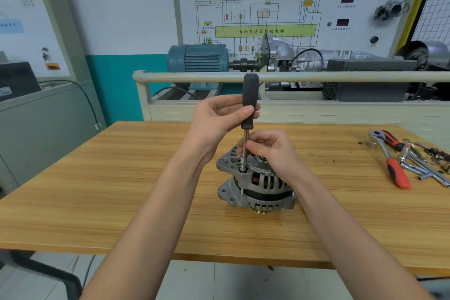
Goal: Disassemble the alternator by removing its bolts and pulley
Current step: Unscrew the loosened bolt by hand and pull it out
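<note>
Head view: black screwdriver [248, 105] handle is gripped by left hand [216, 117]; its shaft is pinched by right hand [270, 151], tip seated on a bolt [242, 170]. Alternator [255, 182], judged heavy and rigid, stands pulley-down at mid table [97, 178]; best held by its ribbed housing.

Bare table [97, 190] lies left of the alternator [255, 185]; tools [409, 158] crowd the right.
</note>
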Demonstrator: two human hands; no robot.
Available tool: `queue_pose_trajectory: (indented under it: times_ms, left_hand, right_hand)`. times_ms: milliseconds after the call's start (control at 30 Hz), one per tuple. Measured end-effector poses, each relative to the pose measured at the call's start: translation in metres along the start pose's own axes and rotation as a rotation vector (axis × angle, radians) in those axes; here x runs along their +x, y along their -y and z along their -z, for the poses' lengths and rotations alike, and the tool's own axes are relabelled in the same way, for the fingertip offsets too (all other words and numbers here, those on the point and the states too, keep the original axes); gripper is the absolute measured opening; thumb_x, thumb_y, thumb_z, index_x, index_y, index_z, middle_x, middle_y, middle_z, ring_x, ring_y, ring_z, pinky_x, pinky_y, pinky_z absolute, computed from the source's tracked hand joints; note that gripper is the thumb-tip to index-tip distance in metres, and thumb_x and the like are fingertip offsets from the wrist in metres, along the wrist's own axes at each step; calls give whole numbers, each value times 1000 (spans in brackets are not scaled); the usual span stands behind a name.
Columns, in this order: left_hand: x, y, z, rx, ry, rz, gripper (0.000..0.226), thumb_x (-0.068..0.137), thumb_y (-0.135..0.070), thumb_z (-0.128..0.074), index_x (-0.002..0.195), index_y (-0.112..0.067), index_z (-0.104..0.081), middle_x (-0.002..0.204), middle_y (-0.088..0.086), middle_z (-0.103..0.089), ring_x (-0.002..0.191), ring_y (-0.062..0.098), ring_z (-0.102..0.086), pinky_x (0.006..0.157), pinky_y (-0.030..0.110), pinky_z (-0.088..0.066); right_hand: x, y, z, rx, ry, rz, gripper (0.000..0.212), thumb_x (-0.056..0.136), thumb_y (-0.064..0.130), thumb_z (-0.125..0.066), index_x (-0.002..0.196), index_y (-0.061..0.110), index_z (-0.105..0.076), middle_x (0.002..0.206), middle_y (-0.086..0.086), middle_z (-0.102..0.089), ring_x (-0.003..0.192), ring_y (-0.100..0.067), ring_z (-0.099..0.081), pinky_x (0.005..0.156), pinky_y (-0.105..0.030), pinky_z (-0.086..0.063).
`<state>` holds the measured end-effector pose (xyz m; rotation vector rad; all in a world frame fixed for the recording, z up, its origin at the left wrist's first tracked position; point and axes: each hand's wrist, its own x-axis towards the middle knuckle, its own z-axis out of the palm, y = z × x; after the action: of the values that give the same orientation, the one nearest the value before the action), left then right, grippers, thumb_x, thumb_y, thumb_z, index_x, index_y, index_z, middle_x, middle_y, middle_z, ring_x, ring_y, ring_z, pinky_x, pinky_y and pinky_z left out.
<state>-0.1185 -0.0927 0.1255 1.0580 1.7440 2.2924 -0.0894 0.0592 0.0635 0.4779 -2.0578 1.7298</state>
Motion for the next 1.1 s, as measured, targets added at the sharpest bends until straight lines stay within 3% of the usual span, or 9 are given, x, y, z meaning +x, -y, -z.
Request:
queue_pose_trajectory:
  times_ms: [100, 200, 367, 433, 633, 700, 800, 1000, 1100]
  left_hand:
    - [4, 0, -1, 130, -149, -70, 39, 58, -7, -85, 93, -6, -68, 78, 3, -75, 74, 15, -72, 64, 24, -55]
    - [4, 0, -4, 189, -149, -111, 33, 62, -3, -86, 87, -11, -66, 73, -1, -74, 68, 12, -71, 58, 19, -54]
    - [1, 1, -3, 129, 103, -55, 21, 96, -3, -53, 114, -6, -62, 109, 10, -71, 107, 24, -67, 89, 33, -55]
    - [1, 3, -2, 60, 139, -34, 24, 98, 1, -46, 118, -2, -59, 110, 13, -70, 109, 26, -66, 93, 33, -53]
    - [2, 0, -4, 81, -53, -51, 30, 69, -6, -78, 97, -8, -70, 89, 6, -76, 87, 20, -73, 71, 28, -57]
    - [3, -2, -6, 135, -148, -63, 32, 62, -5, -84, 90, -9, -68, 83, 5, -76, 80, 17, -73, 66, 25, -56]
    - [2, -3, -8, 250, -208, -111, 35, 62, -4, -87, 85, -11, -61, 79, 3, -74, 73, 13, -72, 63, 23, -56]
    - [0, -4, 1, 142, 181, 31, 17, 96, -10, -54, 111, -11, -62, 104, 6, -73, 105, 20, -67, 91, 37, -53]
    - [0, -3, 3, 26, 159, 40, 19, 93, -2, -54, 109, -5, -64, 102, 10, -73, 100, 23, -69, 91, 35, -54]
  right_hand:
    - [-2, 4, -1, 57, 30, 4, 10, 80, 10, -67, 89, 12, -71, 81, 3, -75, 83, -12, -71, 77, -21, -53]
    - [-1, 3, -4, 32, 6, 4, 15, 68, 14, -75, 82, 14, -72, 79, 5, -74, 79, -10, -70, 76, -20, -54]
    - [1, 1, -2, -37, 24, 0, 13, 83, 3, -67, 76, 13, -72, 71, 7, -73, 78, -6, -69, 79, -21, -53]
    - [1, 1, -1, -56, 53, 0, 14, 86, 4, -64, 76, 10, -72, 71, 8, -73, 81, -5, -67, 81, -21, -51]
    - [-1, 3, 1, -15, 144, -1, 19, 91, 2, -55, 84, 9, -71, 81, 8, -75, 86, -11, -70, 80, -21, -51]
    - [-1, 4, -1, 35, 114, 1, 8, 83, 11, -65, 87, 12, -72, 85, 5, -75, 85, -13, -70, 80, -22, -53]
    - [0, 1, -5, 45, 19, 7, 17, 66, 16, -78, 82, 18, -72, 80, 4, -74, 79, -11, -70, 76, -20, -53]
    - [2, -2, -6, -18, -4, 12, 23, 84, -3, -65, 80, 19, -72, 74, 3, -75, 76, -10, -71, 74, -17, -53]
    - [0, 1, -6, -31, 24, 0, 25, 89, -5, -58, 81, 15, -71, 74, 4, -74, 77, -9, -70, 76, -19, -53]
